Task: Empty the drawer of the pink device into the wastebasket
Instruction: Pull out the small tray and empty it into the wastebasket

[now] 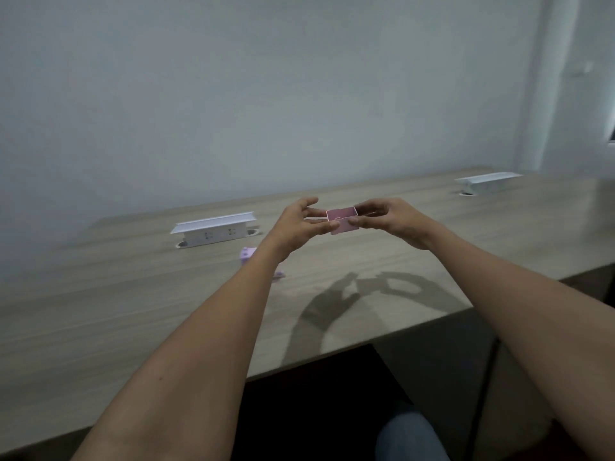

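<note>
A small pink drawer (342, 220), an open-topped box, is held up in the air above the table between both hands. My left hand (299, 224) pinches its left end with thumb and fingers. My right hand (387, 216) grips its right end. The inside of the drawer looks pink; I cannot tell what lies in it. The pink device (249, 255) stands on the table behind my left forearm, which hides most of it. No wastebasket is in view.
The wooden table (133, 311) runs along a pale wall. A white socket box (214, 229) stands open at the back left, another white socket box (487, 182) at the far right. The table's front edge runs diagonally; dark floor and my knee lie below it.
</note>
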### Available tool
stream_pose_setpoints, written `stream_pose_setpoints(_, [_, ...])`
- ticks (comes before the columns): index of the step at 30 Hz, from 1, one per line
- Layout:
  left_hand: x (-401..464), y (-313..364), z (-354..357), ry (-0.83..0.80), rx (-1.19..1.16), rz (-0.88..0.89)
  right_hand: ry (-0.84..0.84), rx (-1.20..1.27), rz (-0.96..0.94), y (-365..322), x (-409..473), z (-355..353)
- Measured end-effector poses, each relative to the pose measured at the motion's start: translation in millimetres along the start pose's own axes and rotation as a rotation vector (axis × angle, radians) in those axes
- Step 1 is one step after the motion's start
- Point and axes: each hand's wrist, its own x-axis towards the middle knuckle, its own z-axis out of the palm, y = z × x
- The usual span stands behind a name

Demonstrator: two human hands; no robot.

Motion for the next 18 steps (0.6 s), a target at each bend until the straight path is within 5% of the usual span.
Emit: stream_pose_setpoints(18, [14, 8, 282, -0.490, -0.194, 0.047, 0.431, -0.083, 0.299, 94, -212, -169])
